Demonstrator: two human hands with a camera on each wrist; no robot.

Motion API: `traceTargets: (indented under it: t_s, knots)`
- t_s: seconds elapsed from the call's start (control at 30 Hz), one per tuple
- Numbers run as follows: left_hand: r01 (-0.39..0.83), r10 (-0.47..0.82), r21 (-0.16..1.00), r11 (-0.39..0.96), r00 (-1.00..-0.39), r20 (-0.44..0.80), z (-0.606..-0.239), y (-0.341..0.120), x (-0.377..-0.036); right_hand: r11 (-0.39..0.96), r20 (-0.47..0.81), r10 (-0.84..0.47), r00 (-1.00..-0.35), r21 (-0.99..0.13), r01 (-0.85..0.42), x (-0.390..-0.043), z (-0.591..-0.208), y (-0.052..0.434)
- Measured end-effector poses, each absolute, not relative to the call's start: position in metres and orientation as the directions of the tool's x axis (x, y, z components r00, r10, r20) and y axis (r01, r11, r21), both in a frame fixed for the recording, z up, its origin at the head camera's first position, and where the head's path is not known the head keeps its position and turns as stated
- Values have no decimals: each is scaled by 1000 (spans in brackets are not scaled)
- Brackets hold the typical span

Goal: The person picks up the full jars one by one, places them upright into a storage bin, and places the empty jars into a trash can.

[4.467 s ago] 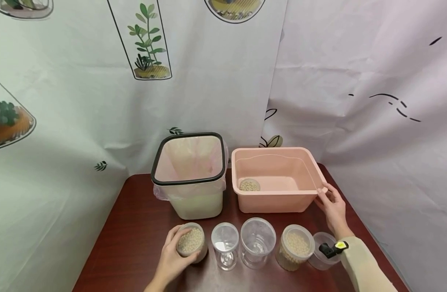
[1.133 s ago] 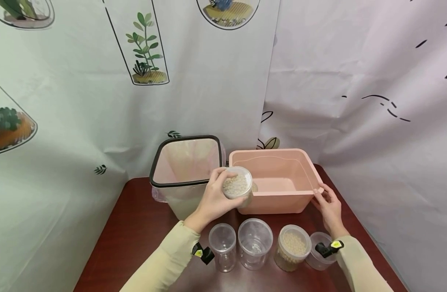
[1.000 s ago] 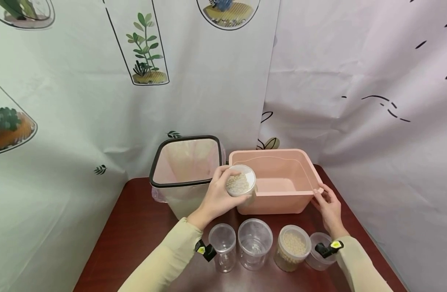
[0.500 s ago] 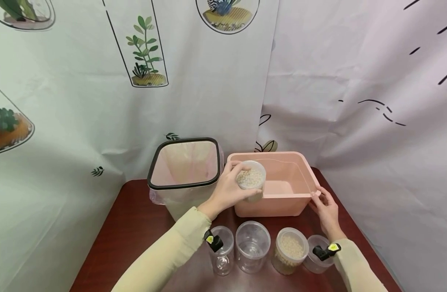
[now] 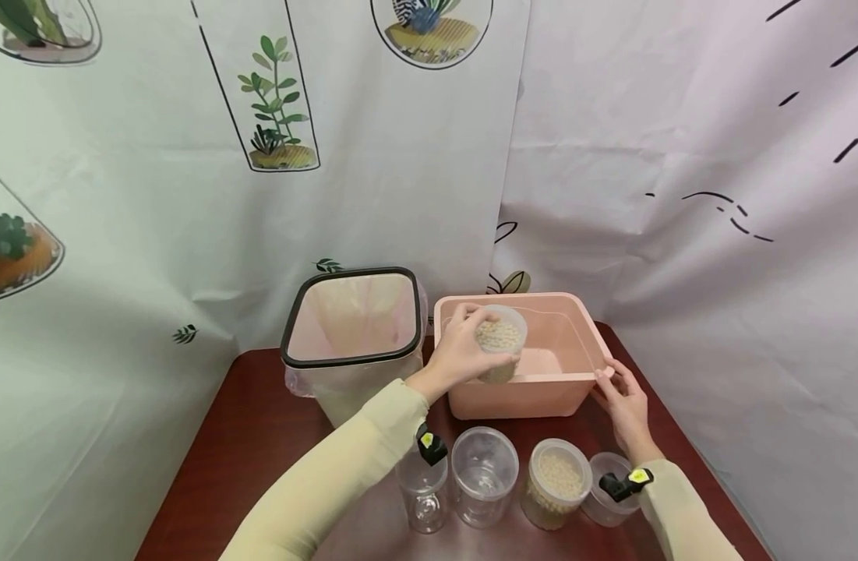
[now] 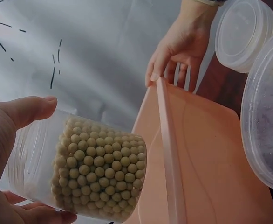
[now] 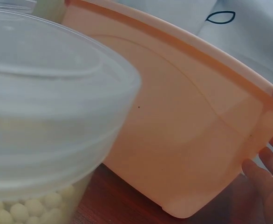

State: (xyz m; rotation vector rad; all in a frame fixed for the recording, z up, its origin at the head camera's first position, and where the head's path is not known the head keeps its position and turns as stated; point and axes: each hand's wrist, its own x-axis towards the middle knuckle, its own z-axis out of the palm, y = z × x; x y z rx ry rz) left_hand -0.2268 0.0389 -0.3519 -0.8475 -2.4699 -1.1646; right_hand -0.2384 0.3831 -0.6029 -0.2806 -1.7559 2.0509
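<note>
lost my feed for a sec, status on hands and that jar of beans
Left hand grips clear plastic jar of pale round beans, held over pink plastic tub. Right hand holds the tub's right rim. Nothing blocking.

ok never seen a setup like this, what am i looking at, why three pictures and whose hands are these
No machine here: one person wears three cameras, one on the head and one on each wrist. The head view looks down on a dark red table with a black-rimmed lined bin, a pink plastic tub and a row of clear round jars. The left hand holds a clear jar of pale round beans over the tub; its wrist view shows the beans close up. The right hand holds the tub's rim, as its wrist view shows too.
</note>
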Motion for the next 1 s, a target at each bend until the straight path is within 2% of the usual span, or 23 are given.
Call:
traceTargets:
  t_s: [0.27,0.57,0.7,0.83,1.0]
  knots:
    - [603,379,617,506,-798,469,-354,49,-240,-118,137,431,-892,-971,-206,-240,-605,383]
    - [548,395,661,513,-834,385,-359,66,-248,-116,141,428,-893,-971,-209,-239,-602,383]
    - [534,397,667,519,-842,365,-364,75,-251,-161,154,396,-905,-959,-234,-231,-593,378]
    - [520,395,665,536,-851,347,-368,83,-252,-119,148,425,-893,-969,-217,-236,-603,384]
    - [518,391,654,551,-853,346,-370,89,-253,-133,150,417,-896,-966,-224,-238,-605,386]
